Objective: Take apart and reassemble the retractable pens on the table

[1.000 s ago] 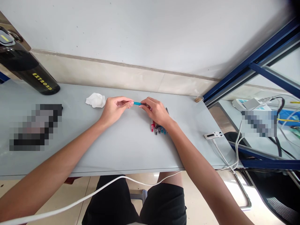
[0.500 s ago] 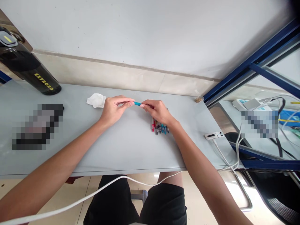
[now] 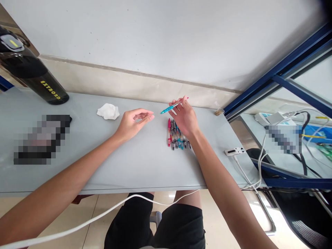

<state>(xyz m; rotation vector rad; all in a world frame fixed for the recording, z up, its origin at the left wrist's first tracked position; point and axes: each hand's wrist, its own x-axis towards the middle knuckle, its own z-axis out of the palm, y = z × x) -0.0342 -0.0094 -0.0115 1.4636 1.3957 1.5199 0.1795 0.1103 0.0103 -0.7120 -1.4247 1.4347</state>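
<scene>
A pen with a teal-blue end (image 3: 167,109) is pinched in the fingers of my right hand (image 3: 187,119). The palm is turned up, and the pen slants above the desk, its blue end pointing left. A small red spot shows near the pen's other end. My left hand (image 3: 133,122) is held to the left of the pen, thumb and fingers apart with nothing between them. Below my right hand, several pens (image 3: 177,136) with red, black and blue parts lie side by side in a row. The right wrist hides some of them.
White crumpled tissue (image 3: 108,111) lies left of my left hand. A dark bottle (image 3: 49,86) and a blurred-out dark object (image 3: 43,138) are farther left. On the right are a small clear cup (image 3: 219,112), a white device (image 3: 234,151) with a cable, and a blue-framed partition (image 3: 259,83).
My hands have moved apart. The right hand has turned palm up with the pen, and the left hand has let go of the pen. More of the pen row now shows.
</scene>
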